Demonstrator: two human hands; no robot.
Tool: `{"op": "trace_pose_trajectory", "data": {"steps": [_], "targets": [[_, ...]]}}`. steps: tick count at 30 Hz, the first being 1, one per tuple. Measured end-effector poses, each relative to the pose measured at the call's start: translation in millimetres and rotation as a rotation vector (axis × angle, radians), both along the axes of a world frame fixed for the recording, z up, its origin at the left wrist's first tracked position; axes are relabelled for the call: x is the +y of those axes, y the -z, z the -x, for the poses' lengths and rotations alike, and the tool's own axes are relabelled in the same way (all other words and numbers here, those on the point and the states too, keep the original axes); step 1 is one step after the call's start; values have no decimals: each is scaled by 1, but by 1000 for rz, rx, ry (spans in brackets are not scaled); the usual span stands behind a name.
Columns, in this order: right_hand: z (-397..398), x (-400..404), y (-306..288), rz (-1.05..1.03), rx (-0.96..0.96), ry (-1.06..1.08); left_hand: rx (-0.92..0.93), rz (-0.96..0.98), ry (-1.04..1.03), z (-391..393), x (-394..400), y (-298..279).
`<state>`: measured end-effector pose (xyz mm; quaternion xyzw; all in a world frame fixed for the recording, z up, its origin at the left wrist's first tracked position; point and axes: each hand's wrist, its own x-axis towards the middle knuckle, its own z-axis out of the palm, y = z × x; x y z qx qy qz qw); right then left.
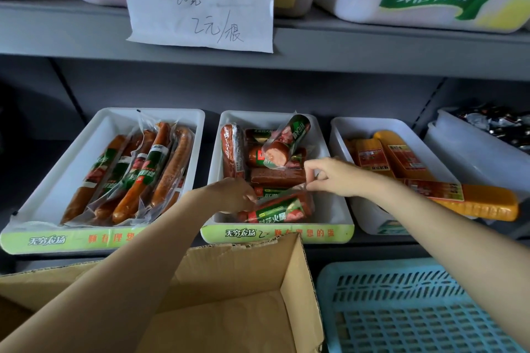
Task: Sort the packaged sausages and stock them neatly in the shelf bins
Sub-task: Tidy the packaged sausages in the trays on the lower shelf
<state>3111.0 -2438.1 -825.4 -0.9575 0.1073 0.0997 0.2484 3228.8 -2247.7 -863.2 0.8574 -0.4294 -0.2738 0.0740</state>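
Head view: both hands work in the middle bin (213, 180). The left hand (232, 195) and right hand (332, 178) each pinch an end of a green-labelled sausage (279, 209) lying between them at the bin's front. This looks like the placing step. Next, I judge, it wants laying flat beside its neighbours, then letting go. A leaning sausage (286, 139) beyond the hands needs straightening.

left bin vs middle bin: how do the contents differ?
The left bin holds long thin sausages in clear vacuum packs, lying side by side, roughly parallel. The middle bin holds short thick ham sausages, jumbled at mixed angles, one propped on top. Neither hand touches the left bin's stock; the left hand and right hand both pinch a green-labelled pack in the middle bin. Both bins are white trays with green fronts.
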Motion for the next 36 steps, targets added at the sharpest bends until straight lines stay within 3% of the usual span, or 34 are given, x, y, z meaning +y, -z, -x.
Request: {"op": "trace_pose_trajectory", "data": {"steps": [3, 7, 14, 23, 29, 33, 36], "targets": [[-4, 4, 3, 6, 58, 67, -20, 34, -22, 0, -1, 3], [-13, 9, 16, 218, 145, 64, -20, 184, -62, -2, 4, 4], [-28, 16, 18, 267, 294, 102, 113, 193, 145, 0, 6, 13], [-34, 23, 19, 435, 193, 160, 61, 104, 93, 6, -5, 1], [-26, 26, 23, 549, 117, 133, -71, 77, 29, 8, -8, 15], [-19, 24, 27, 300, 53, -31, -25, 77, 5, 5, -9, 18], [-12, 24, 24, 195, 154, -77, -46, 65, 41, 3, -10, 22]]}}
